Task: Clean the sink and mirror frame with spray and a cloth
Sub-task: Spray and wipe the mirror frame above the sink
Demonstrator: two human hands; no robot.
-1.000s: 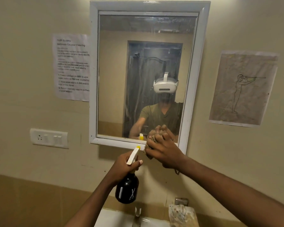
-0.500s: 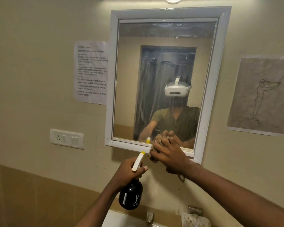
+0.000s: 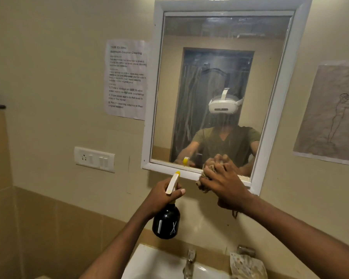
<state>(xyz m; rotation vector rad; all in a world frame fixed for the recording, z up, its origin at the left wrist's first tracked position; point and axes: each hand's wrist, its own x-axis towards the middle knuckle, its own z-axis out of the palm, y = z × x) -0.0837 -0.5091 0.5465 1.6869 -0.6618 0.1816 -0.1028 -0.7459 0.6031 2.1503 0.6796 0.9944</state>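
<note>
Spray bottle (image 3: pixel 166 220) hangs upright from the left hand (image 3: pixel 161 197), its long axis near vertical, dark body below the grip and its white trigger head with yellow nozzle (image 3: pixel 177 173) pointing up toward the mirror frame (image 3: pixel 169 171). Left fingers curl round the neck, thumb across the trigger. Just right of that grip, the right hand (image 3: pixel 225 186) clutches a bunched cloth (image 3: pixel 204 184) pressed against the frame's bottom rail. Below both hands sits the white sink (image 3: pixel 149 264) with its tap (image 3: pixel 189 262); its contents cannot be seen.
</note>
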